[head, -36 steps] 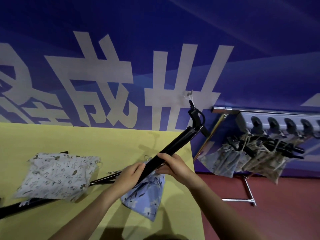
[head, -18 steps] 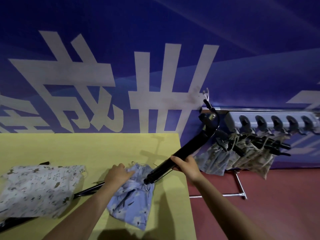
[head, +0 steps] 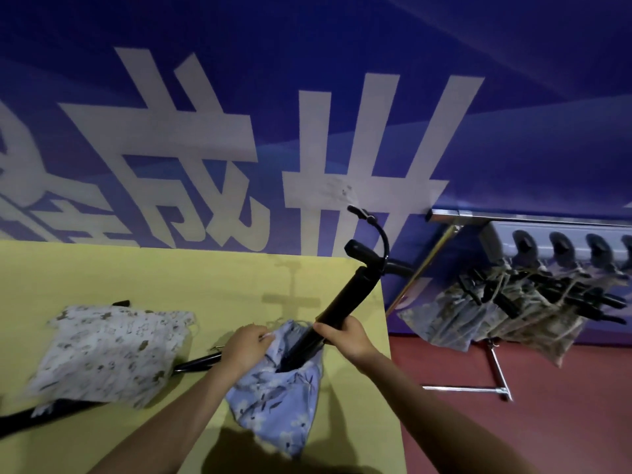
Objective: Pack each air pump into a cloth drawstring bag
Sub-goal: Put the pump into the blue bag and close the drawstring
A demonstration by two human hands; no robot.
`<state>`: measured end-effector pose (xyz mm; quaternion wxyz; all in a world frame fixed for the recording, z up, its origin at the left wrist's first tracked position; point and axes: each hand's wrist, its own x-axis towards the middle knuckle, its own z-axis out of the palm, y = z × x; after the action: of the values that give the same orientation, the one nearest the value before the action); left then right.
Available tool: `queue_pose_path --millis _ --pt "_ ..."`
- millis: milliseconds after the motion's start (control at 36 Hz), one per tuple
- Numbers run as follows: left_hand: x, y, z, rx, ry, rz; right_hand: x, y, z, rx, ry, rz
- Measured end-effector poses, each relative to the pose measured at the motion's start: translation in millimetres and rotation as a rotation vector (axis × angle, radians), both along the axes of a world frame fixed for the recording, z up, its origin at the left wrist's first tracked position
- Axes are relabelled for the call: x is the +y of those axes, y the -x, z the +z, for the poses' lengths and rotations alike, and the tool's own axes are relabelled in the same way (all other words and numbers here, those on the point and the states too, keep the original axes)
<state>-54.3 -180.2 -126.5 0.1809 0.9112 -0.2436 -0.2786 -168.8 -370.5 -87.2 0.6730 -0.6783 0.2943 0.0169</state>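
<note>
A black air pump (head: 345, 297) slants up to the right, its lower end inside the open mouth of a blue floral drawstring bag (head: 278, 401) on the yellow table (head: 212, 289). My right hand (head: 345, 338) grips the pump's barrel just above the bag. My left hand (head: 244, 347) holds the bag's rim at the left of the opening. The pump's T-handle and hose stick out past the table's far right corner.
A white patterned bag (head: 106, 354) lies at the table's left over another black pump (head: 51, 417). At the right, a metal rack (head: 496, 367) on the red floor holds several bagged pumps (head: 533, 311). A blue banner wall stands behind.
My right hand has brought the pump's lower end from just outside the bag down into its mouth. My left hand now holds the rim open. The view has shifted left.
</note>
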Motion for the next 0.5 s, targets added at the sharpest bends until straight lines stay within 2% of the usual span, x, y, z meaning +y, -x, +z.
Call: queue_pose_path --millis 139,306,361,500 --pt "1 5 25 0.127 0.366 0.244 10 0 9 -0.059 -0.106 0.074" --pt "6 6 55 0.39 0.567 0.446 23 -4 15 -0.111 -0.021 0.113" --pt "11 7 65 0.45 0.583 0.465 29 -4 17 -0.108 0.024 0.135" --pt "34 -1 69 0.576 0.483 0.424 45 -2 18 -0.105 0.111 0.199"
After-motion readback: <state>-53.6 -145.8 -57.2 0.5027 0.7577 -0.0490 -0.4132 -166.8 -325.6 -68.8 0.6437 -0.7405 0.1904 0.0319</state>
